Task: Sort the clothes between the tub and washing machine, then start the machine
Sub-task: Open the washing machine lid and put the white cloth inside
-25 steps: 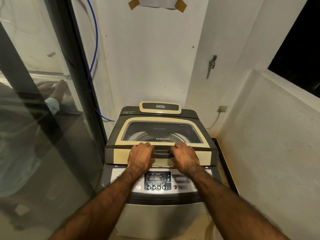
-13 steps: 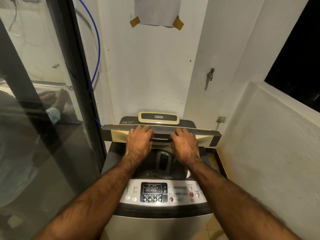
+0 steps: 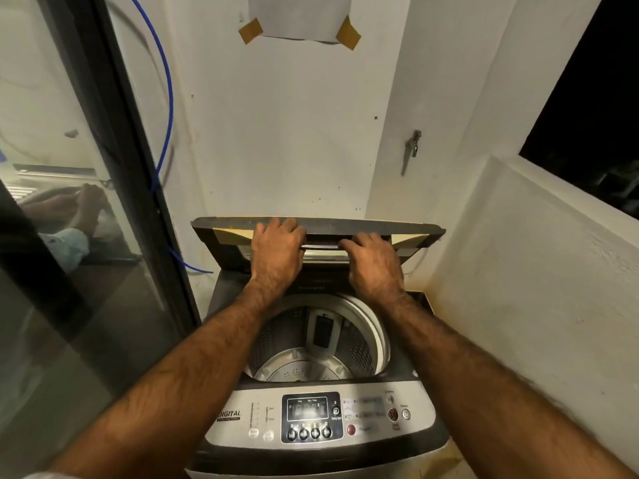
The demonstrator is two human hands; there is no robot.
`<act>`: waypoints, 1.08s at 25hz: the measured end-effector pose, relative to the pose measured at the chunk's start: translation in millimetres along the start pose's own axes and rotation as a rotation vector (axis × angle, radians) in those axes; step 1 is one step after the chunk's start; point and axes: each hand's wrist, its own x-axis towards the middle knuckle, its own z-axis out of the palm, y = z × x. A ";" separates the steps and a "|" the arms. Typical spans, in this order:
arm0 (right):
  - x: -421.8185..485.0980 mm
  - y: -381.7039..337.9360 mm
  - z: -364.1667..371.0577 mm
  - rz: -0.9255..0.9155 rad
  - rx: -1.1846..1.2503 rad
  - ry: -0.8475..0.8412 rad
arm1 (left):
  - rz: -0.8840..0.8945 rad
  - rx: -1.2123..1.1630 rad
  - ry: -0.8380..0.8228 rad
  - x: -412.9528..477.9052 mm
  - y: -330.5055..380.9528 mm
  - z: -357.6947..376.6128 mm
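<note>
- One top-loading washing machine stands in a narrow corner, its front a smooth silver-grey with a dark band around the top.
- Its lid is raised and folded, a dark frame with cream panels, tilted up toward the rough white wall.
- Two hands grip the lid's front edge: the left hand is curled over it with the fingers wrapped on top; the right hand is clasped on the handle bar just beside it.
- The round drum lies open below the forearms: perforated metal sides, a ribbed disc at the bottom, a pale plastic rim; no clothes show in the visible part.
- The control panel is glossy, with a lit display, four small round buttons in a row under it, and one red button to the right.
- A blue hose curves down the wall beside a glass door.
</note>
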 end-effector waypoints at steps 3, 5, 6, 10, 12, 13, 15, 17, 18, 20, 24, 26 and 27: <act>18.1 1.2 7.8 0.007 -0.002 0.049 | -0.006 -0.019 0.023 20.4 -4.2 6.3; 31.7 2.9 12.1 -0.004 -0.009 0.072 | -0.015 -0.030 0.039 36.2 -8.0 8.7; 38.1 3.8 13.1 -0.010 -0.017 0.084 | -0.021 -0.038 0.040 45.0 -9.7 8.8; 55.8 3.2 16.7 0.032 -0.019 0.046 | -0.047 -0.053 0.009 77.7 -14.4 9.9; 59.9 0.3 22.7 0.096 0.013 -0.029 | -0.044 -0.057 -0.017 88.2 -17.0 14.2; 60.0 0.1 26.4 0.103 0.007 -0.055 | -0.031 -0.049 -0.037 92.3 -18.1 16.9; 58.0 2.2 32.3 0.076 -0.012 -0.114 | 0.005 -0.030 -0.084 100.4 -22.0 21.3; 55.1 7.8 36.3 0.055 0.005 -0.192 | 0.032 -0.050 -0.129 110.8 -28.8 22.5; 53.4 10.9 38.1 0.056 0.019 -0.230 | 0.036 -0.082 -0.152 116.2 -32.6 21.9; 48.5 15.5 41.5 0.066 0.041 -0.292 | 0.026 -0.191 -0.203 126.5 -39.0 20.0; 34.0 18.4 49.5 0.068 0.055 -0.359 | -0.026 -0.345 -0.223 135.5 -42.9 19.1; 22.8 18.1 53.2 0.075 0.070 -0.397 | -0.036 -0.392 -0.216 133.6 -43.3 18.5; 16.6 17.8 55.5 0.078 0.077 -0.423 | -0.039 -0.420 -0.198 132.1 -43.6 19.0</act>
